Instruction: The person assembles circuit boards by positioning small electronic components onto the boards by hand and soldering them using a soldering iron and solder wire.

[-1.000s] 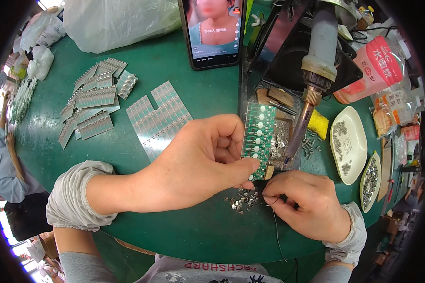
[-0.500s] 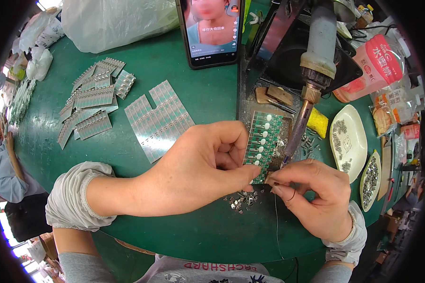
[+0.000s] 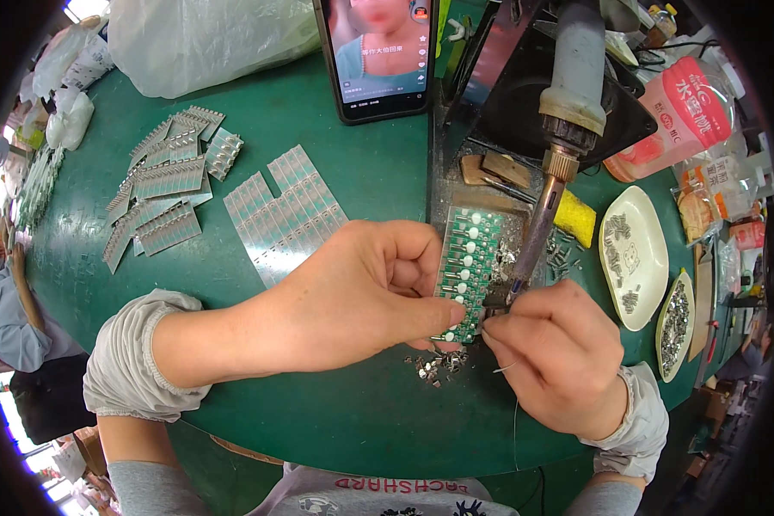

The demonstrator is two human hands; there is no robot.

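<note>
My left hand (image 3: pixel 344 284) is closed on the edge of a green circuit board panel (image 3: pixel 468 258), thumb on top near its lower end. A row of white round parts runs along the panel. Beside the panel's lower right corner, my right hand (image 3: pixel 559 357) is pinched closed. A thin solder wire (image 3: pixel 516 430) trails down from it. Something small and dark shows at its fingertips, too small to name. Just above those fingertips is the tip of a soldering iron (image 3: pixel 537 232), which slants down from a holder. Small metal pieces (image 3: pixel 436 365) lie below the panel.
Bare board panels (image 3: pixel 292 202) and stacked boards with metal parts (image 3: pixel 168 176) lie on the green table (image 3: pixel 318 439) to the left. A phone (image 3: pixel 377 60) stands at the back. On the right are a yellow sponge (image 3: pixel 575 219), a cream dish (image 3: pixel 649 258) and a leaf-shaped dish (image 3: pixel 675 331).
My left hand and the panel have shifted slightly left and down. My right hand has moved a little left, and its fingers are curled more tightly.
</note>
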